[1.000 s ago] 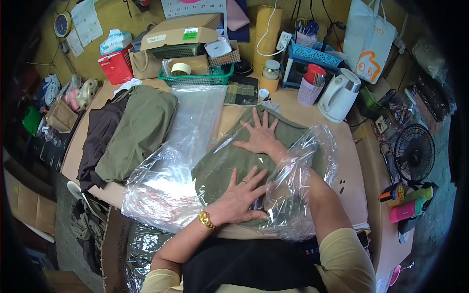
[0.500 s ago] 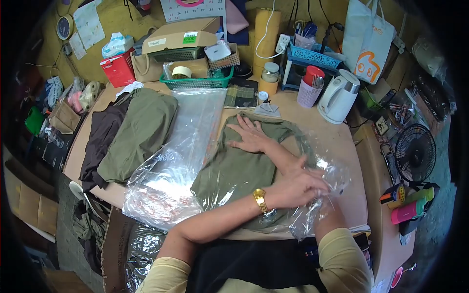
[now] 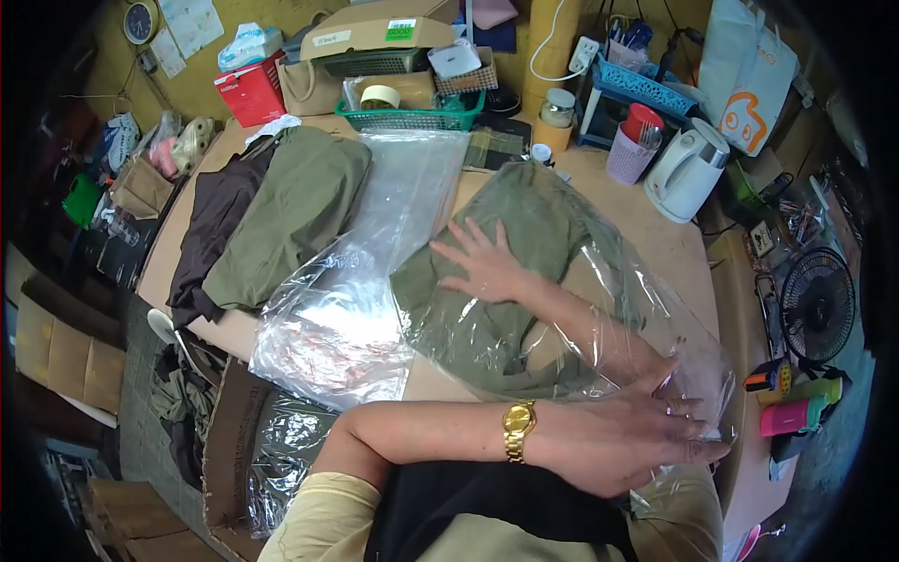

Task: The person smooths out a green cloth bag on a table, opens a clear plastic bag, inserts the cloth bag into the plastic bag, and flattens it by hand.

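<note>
My right hand (image 3: 485, 269) lies flat, fingers spread, on an olive-green garment (image 3: 524, 201). Hand and forearm are inside a clear plastic bag (image 3: 609, 253), which also covers the garment. My left hand (image 3: 623, 438), below a gold watch (image 3: 517, 429), crosses over my right arm. Its thumb and fingers are on the bag's mouth end, gripping the film; part of the grip is hidden. To the left lies a stack of clear plastic bags (image 3: 403, 178). Beyond it are a folded olive garment (image 3: 295, 211) and a dark brown garment (image 3: 211, 225).
A white kettle (image 3: 688, 173), a lilac cup (image 3: 629, 159) and a glass jar (image 3: 556, 110) stand at the back right. Behind are a green basket (image 3: 412, 119) and a cardboard box (image 3: 379, 28). A black fan (image 3: 817, 304) is at right; an open carton (image 3: 229, 459) sits below the table's left front.
The bag now extends farther over the garment's far end and along my right forearm. My left hand has moved right and toward me. The view has shifted slightly.
</note>
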Tool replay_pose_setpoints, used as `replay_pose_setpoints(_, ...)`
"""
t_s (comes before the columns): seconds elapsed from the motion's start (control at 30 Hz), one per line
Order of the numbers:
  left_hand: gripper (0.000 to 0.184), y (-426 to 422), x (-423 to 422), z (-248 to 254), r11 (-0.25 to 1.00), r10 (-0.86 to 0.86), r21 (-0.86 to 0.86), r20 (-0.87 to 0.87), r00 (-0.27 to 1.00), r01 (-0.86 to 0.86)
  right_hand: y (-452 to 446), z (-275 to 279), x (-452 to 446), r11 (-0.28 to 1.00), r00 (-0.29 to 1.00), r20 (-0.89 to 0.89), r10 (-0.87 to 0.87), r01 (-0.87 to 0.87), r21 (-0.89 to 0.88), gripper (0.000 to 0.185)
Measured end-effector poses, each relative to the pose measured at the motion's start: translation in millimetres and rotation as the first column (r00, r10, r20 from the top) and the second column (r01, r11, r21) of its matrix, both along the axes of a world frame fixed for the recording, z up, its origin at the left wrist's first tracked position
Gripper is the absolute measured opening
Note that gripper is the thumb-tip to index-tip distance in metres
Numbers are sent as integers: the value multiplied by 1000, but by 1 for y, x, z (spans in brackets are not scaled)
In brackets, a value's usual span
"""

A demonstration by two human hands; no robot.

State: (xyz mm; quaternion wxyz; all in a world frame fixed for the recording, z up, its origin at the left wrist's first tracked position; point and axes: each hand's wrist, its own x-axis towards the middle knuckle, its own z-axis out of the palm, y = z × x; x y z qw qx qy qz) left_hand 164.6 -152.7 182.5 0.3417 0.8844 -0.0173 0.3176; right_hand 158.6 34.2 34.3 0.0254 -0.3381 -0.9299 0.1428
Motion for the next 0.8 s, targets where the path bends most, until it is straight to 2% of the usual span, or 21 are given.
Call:
replay_pose_setpoints(0.03,65,-3,-8,10,999,-36,-17,13,999,36,4,0,1,998,998,-61,-8,12,58,70)
replay_pose_setpoints(0.07,73,7,-25,20,999,39,24,-4,999,-39,3,-1,7,998,998,-61,-3,7,57,70)
replay_pose_setpoints(0.13,70,47,-73,2,937,313,-174,44,949,-301,-10,13,29,999,991,-129,26,-20,51,70)
replay_pose_setpoints(0.17,65,70,-104,-3,775,632,23,19,775,-632,-24,25,43,996,999,-1,43,-43,76,72)
replay_pose_setpoints(0.2,57,88,-141,-35,515,857,119,-35,515,-849,-45,42,59,993,991,124,51,-63,96,74)
replay_pose_setpoints(0.23,48,101,-165,-63,200,975,244,-144,169,-949,-62,43,79,997,994,86,62,-65,39,68)
replay_pose_setpoints(0.27,40,116,-195,-98,130,947,294,-320,31,-947,-90,60,100,997,998,11,70,-70,37,60)
replay_pose_setpoints(0.3,39,127,-219,-132,108,918,312,-395,-26,-944,-98,29,130,994,982,-162,99,-91,52,51)
replay_pose_setpoints(0.33,39,128,-222,-129,109,919,306,-393,-21,-946,-126,46,157,983,984,-175,-22,-10,-183,49)
replay_pose_setpoints(0.37,43,127,-223,-120,86,855,285,-513,-76,-955,-146,22,195,749,784,-535,-315,-141,-647,50)
replay_pose_setpoints(0.4,50,123,-223,-114,65,767,268,-629,-124,-961,-175,-2,238,670,726,-443,-527,33,-742,54)
replay_pose_setpoints(0.43,50,122,-224,-109,68,762,263,-636,-120,-962,-200,-17,263,547,622,-330,-710,192,-815,58)
replay_pose_setpoints(0.5,65,125,-226,-99,214,629,163,-777,8,-963,-243,21,224,676,196,-720,-666,-250,-693,71)
replay_pose_setpoints(0.57,69,123,-223,-103,203,659,114,-750,50,-973,-247,107,151,868,552,-685,-475,170,-466,79)
replay_pose_setpoints(0.6,67,124,-220,-106,195,630,99,-775,47,-976,-248,105,127,847,668,-525,-527,461,-264,69)
replay_pose_setpoints(0.63,66,123,-217,-107,190,599,87,-799,46,-978,-240,91,129,843,663,-526,-533,468,-265,69)
replay_pose_setpoints(0.67,66,120,-212,-105,201,601,90,-798,50,-976,-226,68,133,898,805,-413,-426,432,-84,61)
replay_pose_setpoints(0.7,64,117,-206,-102,257,520,-17,-840,154,-966,-209,49,139,931,911,-263,-319,353,92,54)
replay_pose_setpoints(0.73,62,113,-201,-100,302,428,-131,-866,257,-944,-187,43,145,879,830,-295,-473,469,-90,47)
replay_pose_setpoints(0.77,62,115,-198,-99,311,426,-133,-865,263,-941,-157,39,153,784,728,-294,-620,557,-275,42)
replay_pose_setpoints(0.8,60,120,-196,-99,284,490,-192,-813,314,-939,-113,23,175,824,654,-506,-562,492,-280,40)
